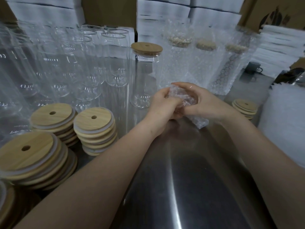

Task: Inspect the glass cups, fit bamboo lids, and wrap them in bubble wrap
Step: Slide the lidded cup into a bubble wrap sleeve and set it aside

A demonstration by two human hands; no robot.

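Both hands meet over the steel table (pixel 189 171) around a bubble-wrapped cup (pixel 181 96). My left hand (pixel 162 105) grips its near side and my right hand (pixel 203 101) curls round its far side; loose wrap hangs below at the right. Just behind stands a bare glass cup (pixel 142 76) with a bamboo lid (pixel 146 48) fitted. Several wrapped, lidded cups (pixel 204 66) stand behind to the right. Rows of open glass cups (pixel 69 66) fill the left.
Stacks of bamboo lids (pixel 94 129) sit at the front left, another short stack (pixel 245 108) at the right. A roll of bubble wrap (pixel 283 126) stands at the right edge. A dark mug (pixel 253 67) and white boxes (pixel 161 15) lie behind.
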